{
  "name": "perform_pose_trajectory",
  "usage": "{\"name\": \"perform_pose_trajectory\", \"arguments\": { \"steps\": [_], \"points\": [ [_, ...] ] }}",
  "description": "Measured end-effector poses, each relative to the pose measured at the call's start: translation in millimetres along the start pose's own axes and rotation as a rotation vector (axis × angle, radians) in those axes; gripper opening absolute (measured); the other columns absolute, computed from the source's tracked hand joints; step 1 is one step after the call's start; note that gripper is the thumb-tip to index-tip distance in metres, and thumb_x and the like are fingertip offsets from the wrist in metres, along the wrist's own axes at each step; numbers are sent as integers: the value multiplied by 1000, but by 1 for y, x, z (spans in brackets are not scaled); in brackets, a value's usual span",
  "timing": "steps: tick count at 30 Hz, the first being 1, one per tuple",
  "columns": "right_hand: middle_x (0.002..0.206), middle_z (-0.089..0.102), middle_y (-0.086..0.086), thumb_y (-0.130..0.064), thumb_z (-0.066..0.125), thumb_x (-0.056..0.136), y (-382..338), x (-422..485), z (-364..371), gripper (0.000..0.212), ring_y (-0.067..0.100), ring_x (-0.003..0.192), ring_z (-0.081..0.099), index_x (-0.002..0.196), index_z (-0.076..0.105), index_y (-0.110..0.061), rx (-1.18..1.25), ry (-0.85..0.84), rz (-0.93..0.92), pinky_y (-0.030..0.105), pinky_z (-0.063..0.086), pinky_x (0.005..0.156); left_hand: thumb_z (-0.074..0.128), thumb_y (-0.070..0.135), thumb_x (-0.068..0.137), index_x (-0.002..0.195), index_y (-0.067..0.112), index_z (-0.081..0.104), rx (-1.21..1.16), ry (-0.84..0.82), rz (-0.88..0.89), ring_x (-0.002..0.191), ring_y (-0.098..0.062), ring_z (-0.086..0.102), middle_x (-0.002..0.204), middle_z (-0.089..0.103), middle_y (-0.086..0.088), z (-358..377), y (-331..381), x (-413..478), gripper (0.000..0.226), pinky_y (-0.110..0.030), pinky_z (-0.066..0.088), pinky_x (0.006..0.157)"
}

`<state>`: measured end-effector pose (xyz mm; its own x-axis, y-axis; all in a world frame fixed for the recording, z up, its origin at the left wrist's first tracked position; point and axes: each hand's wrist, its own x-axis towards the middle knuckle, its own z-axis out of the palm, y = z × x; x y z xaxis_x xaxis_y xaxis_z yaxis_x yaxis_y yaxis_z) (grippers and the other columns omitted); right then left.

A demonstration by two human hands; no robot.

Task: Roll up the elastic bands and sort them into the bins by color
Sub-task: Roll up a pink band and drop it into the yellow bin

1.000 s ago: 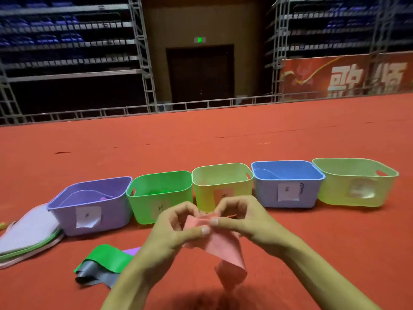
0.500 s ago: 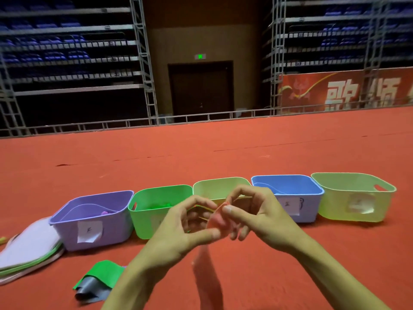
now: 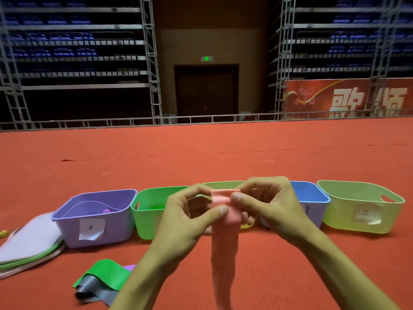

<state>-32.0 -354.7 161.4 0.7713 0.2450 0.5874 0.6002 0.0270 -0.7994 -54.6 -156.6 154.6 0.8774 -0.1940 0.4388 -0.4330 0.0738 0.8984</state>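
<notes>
Blocking middle bin [image 3: 223, 184]: left hand [image 3: 185, 220], right hand [image 3: 272, 209] pinching pink band [image 3: 224, 242].

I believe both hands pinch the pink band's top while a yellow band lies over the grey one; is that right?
Not quite: the head view shows a green band, not yellow, over the grey band. The left hand and right hand do pinch the pink band at its top.

Red carpet floor [image 3: 201, 148] runs to a low metal railing [image 3: 201, 119]. Beyond: dark door [image 3: 206, 92] under green exit sign [image 3: 206, 58], blue seats [image 3: 67, 51] on scaffolding [image 3: 152, 63] left and right, red banner [image 3: 348, 97] far right.
</notes>
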Motion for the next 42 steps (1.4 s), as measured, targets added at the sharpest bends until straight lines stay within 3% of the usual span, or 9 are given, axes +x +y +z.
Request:
{"name": "perform_pose_trajectory", "arguments": {
  "steps": [6, 12, 19, 22, 26, 31, 35, 38, 42],
  "points": [
    [75, 77, 15, -2, 73, 82, 0, -1, 4, 15, 20, 49, 53, 94, 82, -6, 91, 24, -62, 26, 47, 47, 72, 0, 87, 95, 3, 78, -30, 56, 1, 77, -14, 72, 84, 78, -11, 0, 4, 4, 10, -25, 56, 55],
    [76, 79, 3, 18, 69, 84, 1, -2, 15, 31, 17, 56, 59, 85, 84, -10, 31, 115, -113, 24, 48, 49, 74, 22, 87, 94, 5, 81, 1, 44, 17, 86, -26, 74, 90, 79, -16, 0, 5, 7, 20, -43, 60, 71],
    [76, 77, 15, -5, 75, 81, 1, -5, 18, 14, 17, 53, 59, 88, 84, -13, 45, 118, -130, 25, 49, 49, 71, 15, 89, 97, -5, 77, -70, 4, -5, 92, -37, 75, 94, 76, -25, -2, 4, 9, 23, -39, 60, 74],
    [71, 76, 8, -10, 78, 84, -3, -5, 19, 6, 14, 49, 57, 81, 83, -12, 85, 109, -121, 23, 48, 49, 72, 15, 84, 93, 0, 80, -115, 11, -17, 83, -24, 75, 91, 78, -21, -2, 9, 8, 19, -26, 57, 64],
    [61, 70, 7, -8, 76, 82, -3, -5, 19, 8, 15, 47, 55, 76, 80, -4, 64, 154, -122, 23, 48, 49, 71, 16, 85, 89, 2, 81, -104, -8, -18, 81, -18, 75, 88, 78, -19, -1, 13, 7, 18, -25, 57, 63],
    [69, 76, 2, -9, 75, 80, -5, -5, 19, 8, 8, 59, 66, 76, 79, -4, 51, 176, -128, 21, 52, 57, 71, 18, 88, 89, 0, 80, -40, 33, -8, 84, -17, 75, 88, 79, -15, -1, 12, 11, 20, -25, 57, 67],
    [76, 79, 4, -19, 77, 79, -3, -4, 18, 9, 12, 68, 69, 77, 83, -13, -3, 228, -112, 36, 54, 59, 71, 17, 90, 85, 1, 80, 22, 57, 30, 80, -18, 74, 86, 79, -15, 2, 12, 13, 20, -29, 60, 70],
    [81, 79, 11, -15, 76, 81, -2, -5, 16, 11, 14, 68, 71, 82, 82, -6, 50, 218, -91, 25, 55, 61, 73, 17, 89, 84, 2, 81, 57, 80, 63, 78, -20, 75, 83, 79, -14, 2, 12, 16, 18, -28, 60, 69],
    [88, 79, 17, -12, 75, 83, -1, -4, 14, 16, 19, 70, 72, 90, 80, 2, 83, 196, -81, 25, 54, 60, 73, 17, 89, 83, 4, 81, 119, 79, 112, 76, -17, 75, 81, 79, -9, 2, 16, 16, 16, -27, 59, 68]
  ]
}}
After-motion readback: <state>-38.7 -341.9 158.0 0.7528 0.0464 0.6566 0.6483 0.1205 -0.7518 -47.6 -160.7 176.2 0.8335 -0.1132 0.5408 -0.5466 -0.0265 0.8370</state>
